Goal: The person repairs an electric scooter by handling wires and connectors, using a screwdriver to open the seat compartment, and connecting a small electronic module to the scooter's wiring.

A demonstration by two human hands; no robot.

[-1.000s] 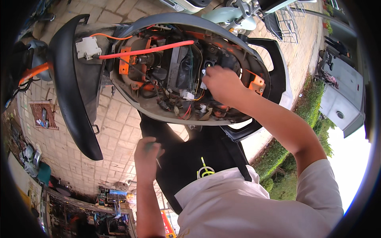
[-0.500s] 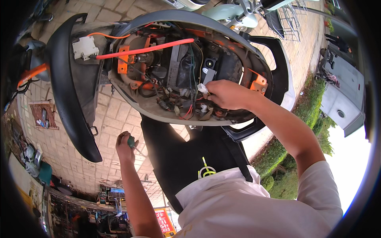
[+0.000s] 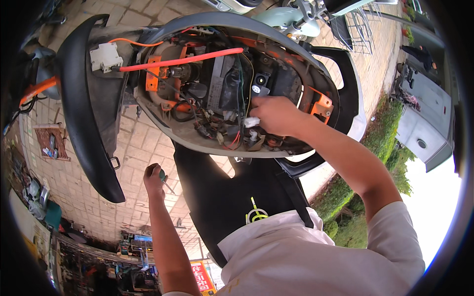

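My left hand (image 3: 155, 181) is closed round a screwdriver (image 3: 163, 175) with a green handle, its shaft slanting down to the right over the paving. My right hand (image 3: 276, 116) reaches into the open under-seat compartment of a scooter (image 3: 173, 129). Its fingers are curled and partly hidden. A white plastic connector (image 3: 252, 122) shows at the thumb side, seemingly in the grasp. Just above the fingertips is a small grey box with round openings (image 3: 260, 80). Thin loose wires (image 3: 238, 135) run beside the connector.
A thick red cable (image 3: 182, 59) crosses the compartment from a white breaker box (image 3: 105, 57). The black seat (image 3: 81, 108) stands tipped up at left. Orange brackets (image 3: 322, 106) edge the frame. Another scooter (image 3: 296, 19) is parked beyond; a tool mat (image 3: 53, 143) lies on the paving.
My right hand has shifted slightly left, and the white connector now sits lower, by the thumb side. My left hand and its screwdriver have barely moved; the shaft points more steeply downward.
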